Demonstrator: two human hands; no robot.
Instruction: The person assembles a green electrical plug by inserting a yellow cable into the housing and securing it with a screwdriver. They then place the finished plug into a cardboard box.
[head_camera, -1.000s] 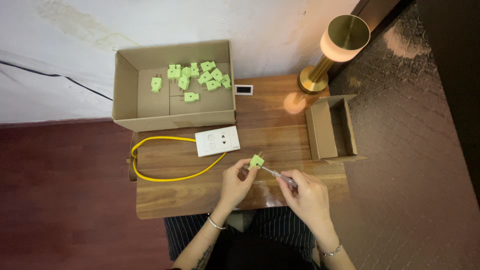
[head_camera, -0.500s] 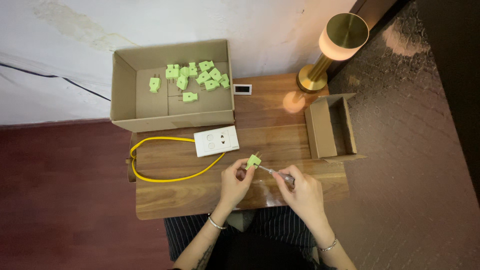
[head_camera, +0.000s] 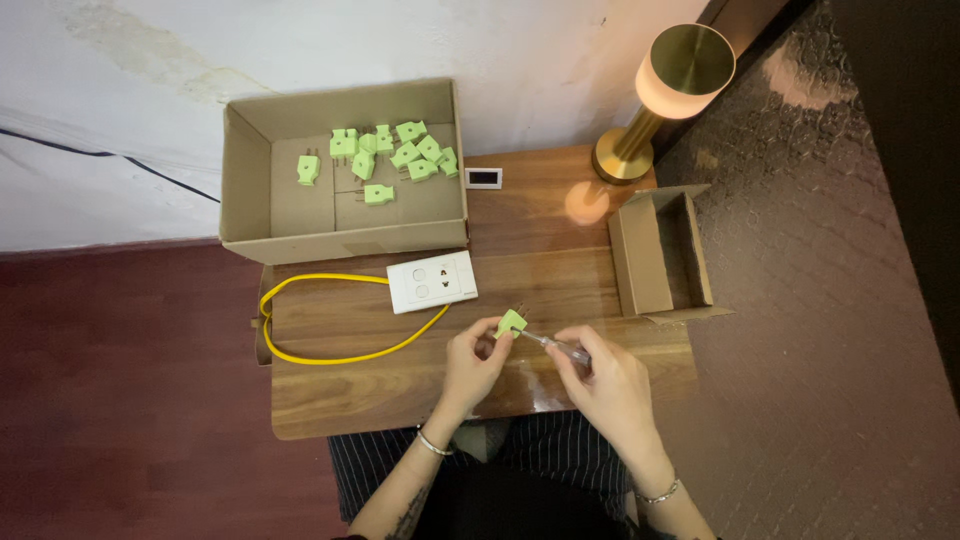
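Over table (head_camera: 350, 385) — L hand (head_camera: 472, 362) holds green plug (head_camera: 511, 323), R hand (head_camera: 603, 375) screwdriver (head_camera: 556, 346).

The table (head_camera: 350, 390) at centre frame is showing glossy varnished wood. The boxes (head_camera: 250, 215) at upper left and right are looking like matt brown cardboard. The plugs (head_camera: 378, 194) and socket (head_camera: 432, 282) are appearing as smooth plastic. The lamp (head_camera: 625, 155) base at upper right is gleaming like polished brass.

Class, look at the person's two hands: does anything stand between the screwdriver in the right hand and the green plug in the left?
Nothing visible does. The left hand holds the green plug above the table, and the screwdriver in the right hand points straight at it, its tip at or very near the plug.
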